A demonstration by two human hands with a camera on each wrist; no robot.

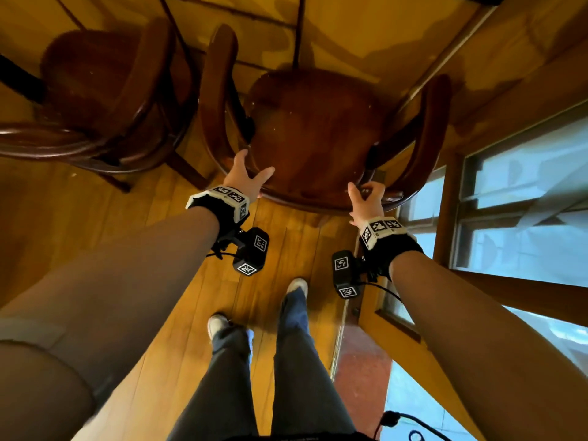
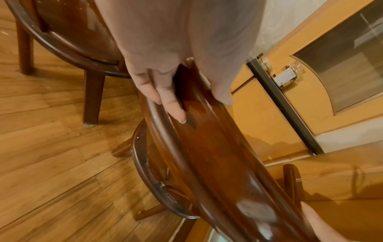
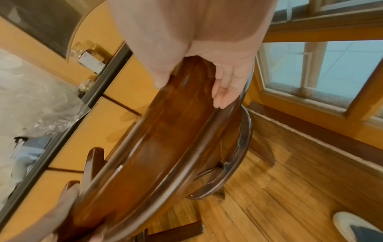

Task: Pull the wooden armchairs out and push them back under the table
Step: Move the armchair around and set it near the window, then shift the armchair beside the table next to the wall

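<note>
Person stood behind the right-hand armchair (image 1: pixel 318 128), both hands on its curved backrest rail (image 1: pixel 305 202). Left hand (image 1: pixel 245 176) sat at the rail's left end, thumb spread on the inner side over the seat, fingers (image 2: pixel 165 98) wrapped along the outer edge of the rail, so a loose grip, not a tight clench. Right hand (image 1: pixel 366 198) was on the rail's right end near the armrest joint, fingers (image 3: pixel 225 88) curled round the outer edge, thumb on the inner face; holding it too. Chair lay directly ahead of and below the hands, between a second armchair (image 1: pixel 95 100) on the left and the window frame (image 1: pixel 496 198) on the right. Its open front faced away from the person toward the table (image 1: pixel 366 23); front edge of the seat looked just under the glass-topped table edge, most of the seat showing through or short of it; can't tell exactly how far in. Armrests ran front to back, backrest rail ran left to right across the view between the two hands. Second armchair stood just beside it, angled slightly, armrests nearly touching. Wooden floor (image 1: pixel 178 281) under all of it, person's feet well behind the chair.
</note>
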